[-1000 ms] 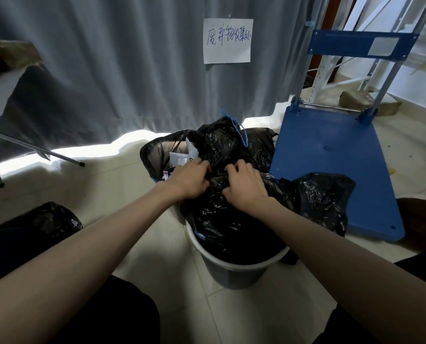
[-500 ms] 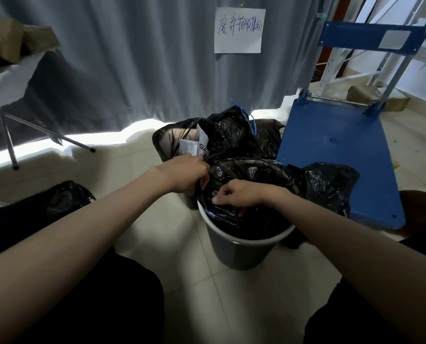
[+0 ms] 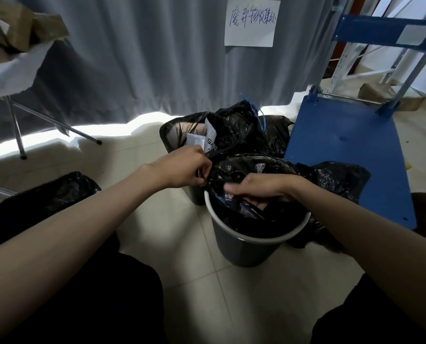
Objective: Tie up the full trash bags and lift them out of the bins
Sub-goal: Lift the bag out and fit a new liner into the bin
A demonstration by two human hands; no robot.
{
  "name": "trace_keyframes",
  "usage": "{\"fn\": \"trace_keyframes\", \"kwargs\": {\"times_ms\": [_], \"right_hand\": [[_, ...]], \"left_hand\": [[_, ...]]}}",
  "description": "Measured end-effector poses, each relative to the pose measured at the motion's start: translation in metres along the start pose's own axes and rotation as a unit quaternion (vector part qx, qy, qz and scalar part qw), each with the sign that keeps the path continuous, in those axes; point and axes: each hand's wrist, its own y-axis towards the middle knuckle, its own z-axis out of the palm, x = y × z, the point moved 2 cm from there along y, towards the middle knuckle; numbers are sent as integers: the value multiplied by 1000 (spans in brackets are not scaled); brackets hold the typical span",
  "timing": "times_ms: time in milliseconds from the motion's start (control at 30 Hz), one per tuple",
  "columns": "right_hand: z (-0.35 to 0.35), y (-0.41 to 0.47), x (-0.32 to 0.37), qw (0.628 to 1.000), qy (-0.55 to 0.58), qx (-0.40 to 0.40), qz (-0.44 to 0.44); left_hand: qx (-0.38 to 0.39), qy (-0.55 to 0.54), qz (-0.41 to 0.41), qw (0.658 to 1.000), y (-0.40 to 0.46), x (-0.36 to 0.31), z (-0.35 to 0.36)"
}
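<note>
Black plastic is pretty much everywhere in this shot. Far left of the frame there's a table (image 3: 6, 70) with a white cloth and some crumpled brown paper (image 3: 21, 28) on it, and lower left a loose black bag (image 3: 58, 192) lying on the tiled floor (image 3: 157, 232). Moving toward the middle, the left hand (image 3: 182, 168) has its fingers curled tight, pinching a thin strand of the trash bag (image 3: 251, 167) right at the bag's left edge. That bag sits in the grey bin (image 3: 244, 247) at centre frame, its top bunched up above the white rim. Just behind it stands a second bin (image 3: 173, 135) lined in black, with white packets poking out, and a tied-off bag (image 3: 241, 127) with a blue drawstring beside it. The right hand (image 3: 261, 188) is over the near bin's mouth, fingers curled round a fold of the same trash bag. Up top centre a handwritten paper sign (image 3: 251, 22) hangs on the grey curtain (image 3: 132, 58). On the right side a blue platform cart (image 3: 343, 150) is parked, touching more black plastic spilling out next to the bin.
</note>
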Motion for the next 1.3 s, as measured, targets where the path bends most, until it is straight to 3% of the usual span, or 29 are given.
{"fn": "trace_keyframes", "kwargs": {"times_ms": [100,200,267,333,433,600,767,933,1133,1300], "right_hand": [[5,13,5,993,39,-113,15],[9,29,3,972,-48,-232,-8],[20,37,1,977,-33,-212,6],[33,39,5,982,60,-180,9],[40,45,11,968,133,-214,-7],[38,54,13,958,142,-248,-3],[34,51,13,970,35,-239,11],[33,42,14,986,-87,-139,26],[27,40,16,981,-172,-85,35],[15,40,24,970,-148,-189,27]], "left_hand": [[18,12,4,1000,-3,0,4],[31,10,9,999,-4,1,7],[32,18,15,999,-4,1,8],[34,21,20,999,-2,0,9],[34,15,33,999,0,-4,11],[11,22,61,998,3,-6,7],[19,49,36,998,4,1,6],[53,90,6,995,2,8,12],[110,84,-2,990,-2,4,23],[117,63,-10,991,-3,5,22]]}}
